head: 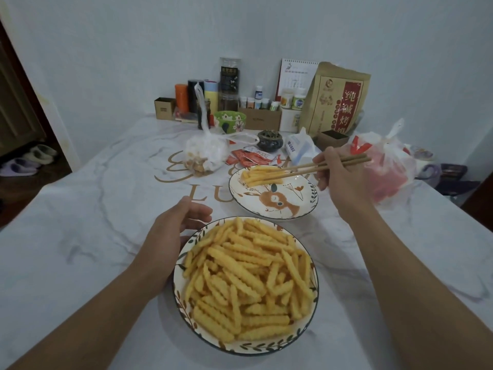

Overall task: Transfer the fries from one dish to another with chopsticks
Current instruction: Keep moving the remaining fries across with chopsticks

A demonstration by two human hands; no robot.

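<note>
A near plate with a leaf rim is heaped with crinkle-cut fries. Beyond it sits a far plate with a deer drawing, and several fries lie at its back left. My right hand grips a pair of wooden chopsticks, whose tips reach over the small pile of fries on the far plate. Whether the tips pinch a fry I cannot tell. My left hand rests against the near plate's left rim, its fingers curled round the edge.
A white marbled table carries a clear bag of snacks, ketchup sachets, a red-and-white plastic bag at right, and jars, boxes and a brown paper bag along the back wall.
</note>
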